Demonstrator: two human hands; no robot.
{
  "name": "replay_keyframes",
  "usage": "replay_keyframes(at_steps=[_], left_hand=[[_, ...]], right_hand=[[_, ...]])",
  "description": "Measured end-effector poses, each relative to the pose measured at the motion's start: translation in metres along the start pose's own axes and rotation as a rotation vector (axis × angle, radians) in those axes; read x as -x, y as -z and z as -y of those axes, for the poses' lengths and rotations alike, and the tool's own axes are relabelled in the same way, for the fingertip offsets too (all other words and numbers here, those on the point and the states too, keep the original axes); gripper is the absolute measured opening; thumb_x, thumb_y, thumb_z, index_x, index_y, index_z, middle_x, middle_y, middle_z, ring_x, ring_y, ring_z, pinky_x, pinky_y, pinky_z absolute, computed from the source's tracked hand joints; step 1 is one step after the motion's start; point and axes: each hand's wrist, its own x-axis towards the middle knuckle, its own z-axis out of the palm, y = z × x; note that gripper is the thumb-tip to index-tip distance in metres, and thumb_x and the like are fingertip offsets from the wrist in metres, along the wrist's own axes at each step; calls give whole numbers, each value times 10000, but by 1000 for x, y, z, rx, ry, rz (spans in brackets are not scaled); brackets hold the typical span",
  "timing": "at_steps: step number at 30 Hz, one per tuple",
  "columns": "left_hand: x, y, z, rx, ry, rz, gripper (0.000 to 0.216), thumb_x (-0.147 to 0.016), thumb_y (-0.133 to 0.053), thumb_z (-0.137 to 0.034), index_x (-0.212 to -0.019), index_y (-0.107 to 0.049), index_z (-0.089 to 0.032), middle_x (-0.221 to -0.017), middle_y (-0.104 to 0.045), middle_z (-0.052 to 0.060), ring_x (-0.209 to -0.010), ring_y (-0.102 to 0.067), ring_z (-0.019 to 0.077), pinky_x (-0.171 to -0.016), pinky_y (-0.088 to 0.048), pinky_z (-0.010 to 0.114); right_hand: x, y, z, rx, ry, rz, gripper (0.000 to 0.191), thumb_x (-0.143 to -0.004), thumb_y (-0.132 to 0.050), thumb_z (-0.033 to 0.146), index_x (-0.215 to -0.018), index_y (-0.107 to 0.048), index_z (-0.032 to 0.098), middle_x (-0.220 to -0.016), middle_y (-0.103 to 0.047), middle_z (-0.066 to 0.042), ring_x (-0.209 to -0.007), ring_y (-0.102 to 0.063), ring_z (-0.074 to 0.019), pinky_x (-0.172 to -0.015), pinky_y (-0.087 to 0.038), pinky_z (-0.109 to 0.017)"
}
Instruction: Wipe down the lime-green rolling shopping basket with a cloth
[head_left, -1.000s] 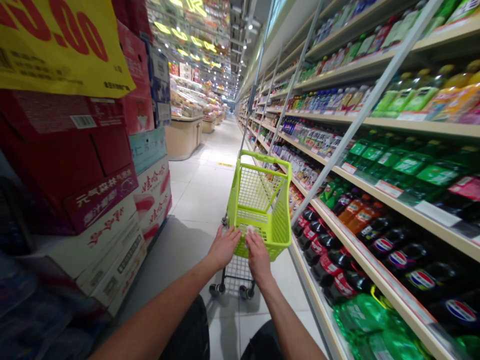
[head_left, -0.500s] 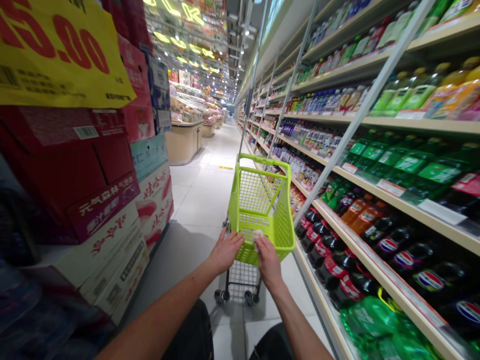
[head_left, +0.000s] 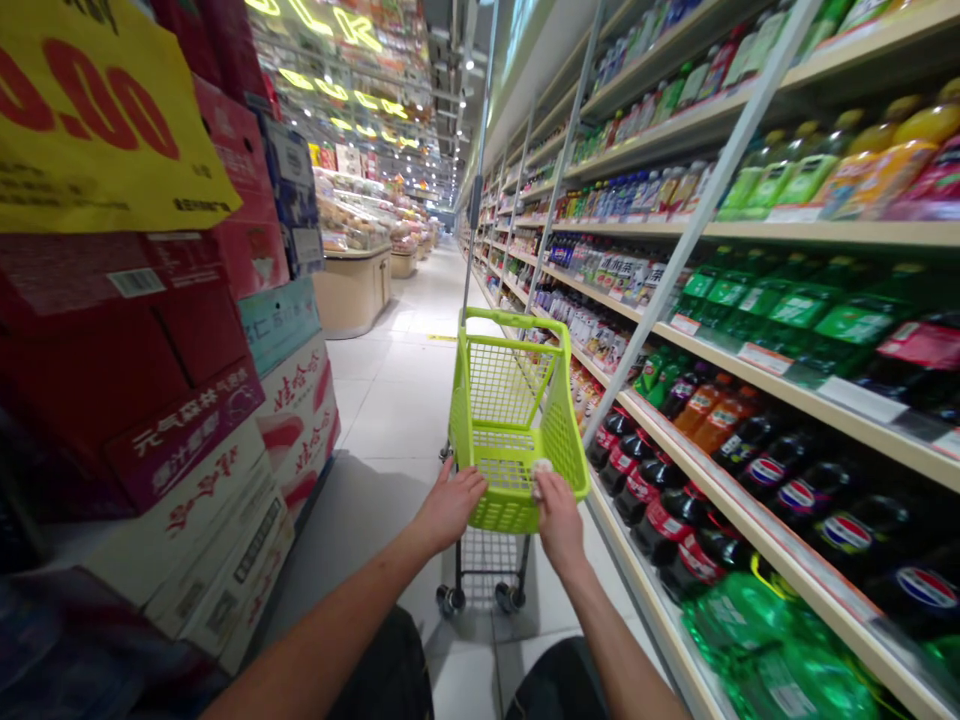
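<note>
Head view — white wad (head_left: 541, 467) at right fingertips (head_left: 550, 483)

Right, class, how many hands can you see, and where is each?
2: the left hand is at the left of the near edge of the cart; the right hand is farther right along it, holding a white wad.

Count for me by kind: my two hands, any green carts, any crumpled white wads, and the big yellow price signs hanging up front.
Hands: 2, left hand and right hand
Green cart: 1
White wad: 1
Yellow price sign: 1
Total: 5
</note>
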Motion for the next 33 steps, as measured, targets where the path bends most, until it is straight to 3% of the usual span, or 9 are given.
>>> replay_keyframes(at_steps=[3,9,16,22,27,30,33], left_hand=[[-2,-5,0,-27,34,22,459,-789,-313,-58,-1216,-437,-171,-1328,-436,74,-1293,-264,197,-1055,-152,508],[-2,-11,-5,-37,-4,42,495,-776,-296,-47,-1251,-399,-145,-1364,-382,80,-1309,-221,196,-1058,-127,517],[6,-7,-9,-34,8,39,469,-763,-339,-49,-1207,-444,-159,-1347,-407,91,-1310,-222,193,-1061,-113,512],[3,-3,-3,9,-71,7,325,-806,-375,-120,-1082,-518,-213,-1271,-500,55,-1275,-303,196,-1051,-81,545],[1,0,8,17,-70,-23,178,-853,-409,-231,-899,-579,-253,-1037,-642,-20,-1193,-418,175,-1053,-50,531],[3,-4,14,7,-72,-63,173,-859,-415,-249,-859,-588,-260,-984,-657,-35,-1174,-437,155,-1061,-49,495],[6,-6,17,7,-61,-99,186,-861,-403,-238,-878,-588,-259,-1007,-651,-27,-1172,-438,153,-1061,-70,483]], right_hand=[[0,11,-11,51,-82,-75,390,-773,-373,112,-1095,-585,168,-1087,-584,-121,-1068,-485,-227,-917,-403,-451],[3,-16,30,-80,133,87,470,-745,-363,45,-1149,-550,197,-1214,-525,-90,-1167,-416,-188,-976,-361,-399],[0,22,-21,20,-140,-123,400,-765,-369,113,-1103,-570,184,-1122,-566,-99,-1090,-463,-216,-943,-374,-445],[11,4,12,-90,41,70,453,-752,-356,67,-1139,-549,200,-1192,-533,-81,-1134,-448,-178,-949,-393,-376],[9,12,0,43,-23,-13,403,-758,-364,105,-1106,-558,168,-1142,-561,-110,-1129,-449,-216,-948,-368,-452],[15,11,1,66,83,84,401,-753,-436,154,-1142,-528,170,-1217,-512,-118,-1176,-404,-237,-949,-352,-461],[21,4,4,97,172,91,411,-751,-446,137,-1153,-517,187,-1245,-490,-118,-1201,-379,-236,-940,-344,-468]])
